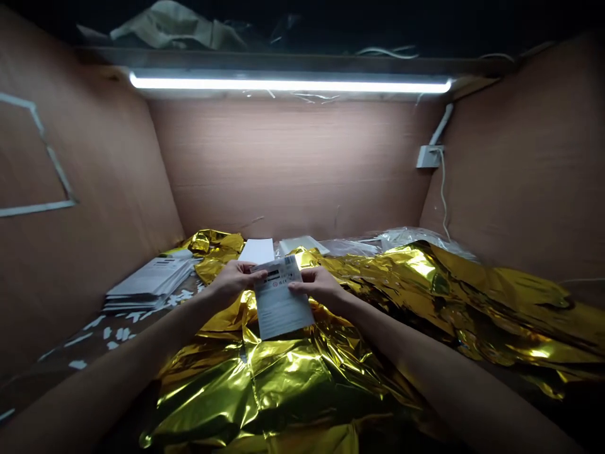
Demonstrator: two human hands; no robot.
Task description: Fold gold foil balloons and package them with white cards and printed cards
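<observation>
Left hand (234,279) and right hand (316,284) both pinch white printed card (278,302) by upper edges, fingers on its face, held tilted over crumpled gold foil sheet (265,378). Barcode near card's top corner; small print unreadable, possibly product leaflet. Stack of white leaflets (150,284) left of hands. Plain white card (258,251) just beyond hands. Clear plastic wrap (411,238) beyond foil, before brown panel wall (288,164); LED strip light (288,82) above.
</observation>
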